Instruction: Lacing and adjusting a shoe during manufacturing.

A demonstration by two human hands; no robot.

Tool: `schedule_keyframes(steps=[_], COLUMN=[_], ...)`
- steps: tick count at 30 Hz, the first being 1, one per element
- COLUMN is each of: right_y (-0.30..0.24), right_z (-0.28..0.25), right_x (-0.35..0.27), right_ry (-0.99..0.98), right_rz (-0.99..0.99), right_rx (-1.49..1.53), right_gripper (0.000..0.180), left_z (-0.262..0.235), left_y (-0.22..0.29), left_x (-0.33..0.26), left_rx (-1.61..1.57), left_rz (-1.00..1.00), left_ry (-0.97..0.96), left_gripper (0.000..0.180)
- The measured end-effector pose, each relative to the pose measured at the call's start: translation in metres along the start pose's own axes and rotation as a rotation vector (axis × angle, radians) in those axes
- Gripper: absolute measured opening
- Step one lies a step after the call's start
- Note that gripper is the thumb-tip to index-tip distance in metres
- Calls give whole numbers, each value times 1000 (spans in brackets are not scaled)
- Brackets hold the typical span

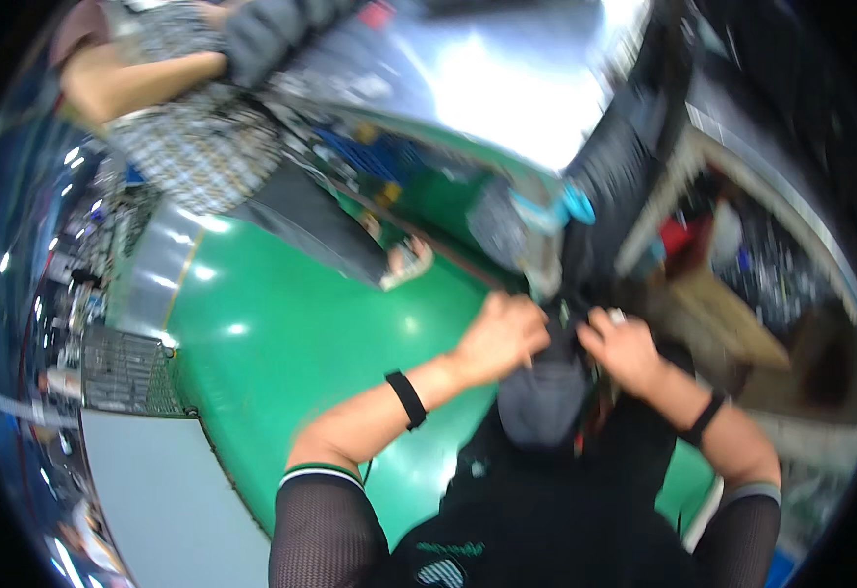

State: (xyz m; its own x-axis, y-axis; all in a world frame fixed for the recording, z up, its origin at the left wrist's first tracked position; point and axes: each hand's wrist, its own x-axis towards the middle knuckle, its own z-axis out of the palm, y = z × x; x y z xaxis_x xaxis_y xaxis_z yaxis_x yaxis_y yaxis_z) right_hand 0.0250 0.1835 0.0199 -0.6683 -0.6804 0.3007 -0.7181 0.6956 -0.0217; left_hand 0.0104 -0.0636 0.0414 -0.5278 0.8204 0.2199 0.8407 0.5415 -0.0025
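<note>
My left hand is closed, its fingers pinching the edge of a dark grey, rounded fabric piece in front of my body. Opposite it, my right hand has finger and thumb pressed together at the other side of the same dark cloth. The piece hangs down against my black shirt; motion blur hides its exact kind. Just beyond my hands, a dark, padded length of fabric slopes down from the upper right. A light blue band lies beside it.
A shiny metal worktable stands ahead. A person in a checked apron is at the left, arm over dark padded material. Right, an opened cardboard box sits among clutter. A pale panel and wire cage flank the green floor.
</note>
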Motion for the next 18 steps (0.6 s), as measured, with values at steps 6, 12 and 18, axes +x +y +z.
schedule_keyframes(steps=[6, 12, 18], right_y=[17, 34, 5], right_z=[16, 41, 45], right_x=[20, 31, 13], right_ry=[-449, -817, -812], right_rz=[-483, -289, 145], right_rx=[33, 345, 181], right_gripper=[11, 31, 30], left_z=[19, 52, 87], left_y=[-28, -34, -6], left_x=[5, 3, -3], left_rx=[-196, -697, -835], left_rz=[295, -234, -618], left_ry=[-336, -533, -235], left_gripper=[28, 20, 14])
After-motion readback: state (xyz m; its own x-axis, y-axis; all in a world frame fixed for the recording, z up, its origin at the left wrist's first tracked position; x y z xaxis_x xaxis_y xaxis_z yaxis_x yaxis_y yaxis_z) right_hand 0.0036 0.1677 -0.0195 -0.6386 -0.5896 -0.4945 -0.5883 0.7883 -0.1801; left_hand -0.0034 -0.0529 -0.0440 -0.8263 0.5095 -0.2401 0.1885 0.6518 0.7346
